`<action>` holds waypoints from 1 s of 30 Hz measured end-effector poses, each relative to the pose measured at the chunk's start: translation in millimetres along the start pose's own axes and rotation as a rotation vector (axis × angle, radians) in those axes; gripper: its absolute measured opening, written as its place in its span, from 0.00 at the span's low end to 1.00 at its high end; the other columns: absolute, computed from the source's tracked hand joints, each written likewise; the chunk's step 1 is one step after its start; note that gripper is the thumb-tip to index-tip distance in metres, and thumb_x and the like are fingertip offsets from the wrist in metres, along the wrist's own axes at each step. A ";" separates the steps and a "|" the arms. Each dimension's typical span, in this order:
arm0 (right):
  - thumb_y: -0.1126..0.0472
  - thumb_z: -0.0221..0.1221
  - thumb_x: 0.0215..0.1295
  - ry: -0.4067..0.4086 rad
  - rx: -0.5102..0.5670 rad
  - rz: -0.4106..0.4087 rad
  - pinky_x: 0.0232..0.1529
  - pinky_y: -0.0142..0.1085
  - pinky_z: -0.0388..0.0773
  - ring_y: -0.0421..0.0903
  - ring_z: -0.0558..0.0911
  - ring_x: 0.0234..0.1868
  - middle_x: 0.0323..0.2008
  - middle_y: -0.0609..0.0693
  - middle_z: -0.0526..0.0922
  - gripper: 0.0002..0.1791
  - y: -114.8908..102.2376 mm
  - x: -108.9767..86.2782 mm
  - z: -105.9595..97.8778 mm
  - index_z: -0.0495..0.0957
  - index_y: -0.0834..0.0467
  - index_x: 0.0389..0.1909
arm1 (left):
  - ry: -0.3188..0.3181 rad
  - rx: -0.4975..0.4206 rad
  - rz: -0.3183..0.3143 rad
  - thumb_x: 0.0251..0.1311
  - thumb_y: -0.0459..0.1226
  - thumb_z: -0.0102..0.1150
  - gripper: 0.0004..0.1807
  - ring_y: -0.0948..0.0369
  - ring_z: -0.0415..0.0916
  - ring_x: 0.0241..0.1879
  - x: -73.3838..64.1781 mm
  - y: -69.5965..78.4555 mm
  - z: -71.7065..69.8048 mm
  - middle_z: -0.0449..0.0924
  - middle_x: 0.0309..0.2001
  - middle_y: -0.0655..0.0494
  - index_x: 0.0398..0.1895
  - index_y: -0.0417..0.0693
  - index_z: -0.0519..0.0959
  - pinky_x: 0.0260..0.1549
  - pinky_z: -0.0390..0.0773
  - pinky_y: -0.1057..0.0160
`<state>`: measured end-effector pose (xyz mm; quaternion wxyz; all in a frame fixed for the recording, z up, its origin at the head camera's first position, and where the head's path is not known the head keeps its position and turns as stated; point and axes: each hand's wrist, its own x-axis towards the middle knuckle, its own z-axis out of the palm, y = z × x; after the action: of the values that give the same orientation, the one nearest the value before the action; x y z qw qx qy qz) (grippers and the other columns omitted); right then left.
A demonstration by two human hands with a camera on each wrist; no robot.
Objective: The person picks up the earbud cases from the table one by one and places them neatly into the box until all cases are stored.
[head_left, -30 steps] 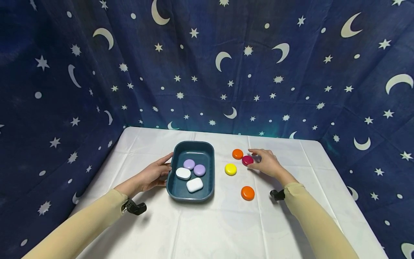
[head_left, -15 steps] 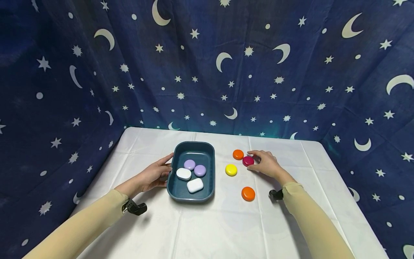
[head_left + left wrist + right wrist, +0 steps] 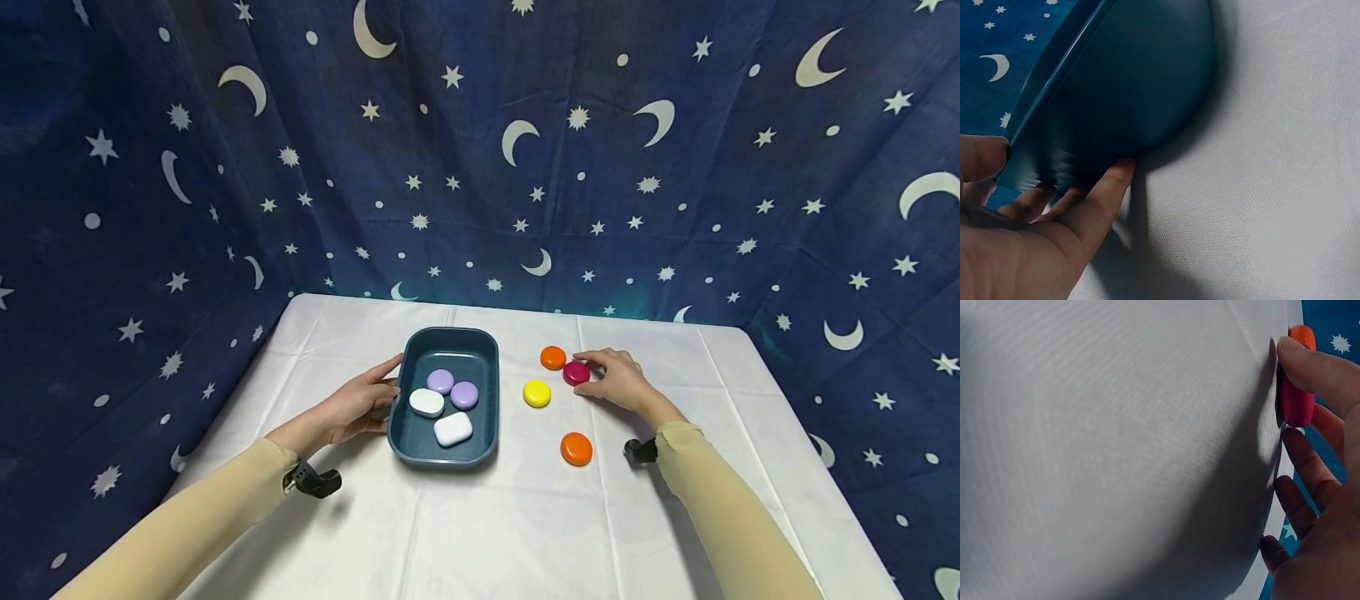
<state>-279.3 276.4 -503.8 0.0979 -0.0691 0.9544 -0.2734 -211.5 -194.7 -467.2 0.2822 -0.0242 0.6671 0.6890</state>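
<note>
My left hand (image 3: 358,404) rests against the left outer wall of a dark teal rectangular tub (image 3: 442,460). In the left wrist view, extended fingers (image 3: 1107,194) touch the tub's side near the table. Inside lie two lilac discs (image 3: 440,382) and two white rounded pieces (image 3: 453,429). My right hand (image 3: 621,382) pinches a glossy magenta disc (image 3: 576,372) between thumb and forefinger, low at the table. In the right wrist view, the thumb (image 3: 1297,359) covers part of the magenta disc's face, and the other fingers are spread below it.
An orange disc (image 3: 553,358) sits just behind and left of the magenta one. A yellow disc (image 3: 537,393) lies between it and the tub, and another orange disc (image 3: 577,448) is nearer the front. A dark blue star-patterned curtain (image 3: 465,167) surrounds the white-covered table (image 3: 510,533).
The right fingers have drawn in slightly around the magenta disc. Otherwise the left hand, tub and remaining pieces stay where they were.
</note>
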 end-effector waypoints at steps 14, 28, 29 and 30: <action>0.50 0.74 0.58 0.033 0.069 -0.018 0.60 0.60 0.68 0.60 0.63 0.64 0.59 0.58 0.77 0.37 -4.0 -0.6 -5.5 0.76 0.50 0.69 | -0.006 -0.005 0.005 0.76 0.32 0.44 0.39 0.50 0.72 0.58 0.8 -0.9 -0.6 0.52 0.79 0.41 0.84 0.65 0.47 0.42 0.79 0.51; 0.53 0.75 0.57 0.058 0.203 -0.228 0.60 0.58 0.68 0.54 0.63 0.64 0.55 0.48 0.77 0.31 -69.9 -9.1 -13.7 0.81 0.45 0.64 | -0.002 -0.007 -0.006 0.77 0.32 0.44 0.39 0.50 0.72 0.58 0.6 -0.7 -0.7 0.51 0.79 0.41 0.84 0.66 0.46 0.41 0.79 0.51; 0.54 0.75 0.58 0.046 0.208 -0.235 0.59 0.57 0.69 0.54 0.63 0.64 0.55 0.48 0.77 0.31 -76.5 -9.8 -12.6 0.81 0.44 0.64 | -0.003 -0.005 -0.006 0.77 0.32 0.44 0.39 0.50 0.71 0.58 0.7 -0.5 -0.7 0.51 0.79 0.41 0.84 0.67 0.46 0.41 0.79 0.52; 0.54 0.74 0.58 0.034 0.208 -0.244 0.59 0.57 0.69 0.53 0.63 0.64 0.55 0.47 0.77 0.31 -82.5 -10.2 -11.2 0.81 0.44 0.64 | -0.003 -0.004 -0.006 0.77 0.32 0.44 0.39 0.50 0.71 0.58 0.8 -0.3 -0.6 0.52 0.79 0.41 0.84 0.67 0.46 0.41 0.79 0.52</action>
<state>-265.5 214.7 -448.8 0.0545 -0.1696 0.9070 -0.3816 -212.3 -195.0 -467.9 0.2853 -0.0258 0.6653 0.6894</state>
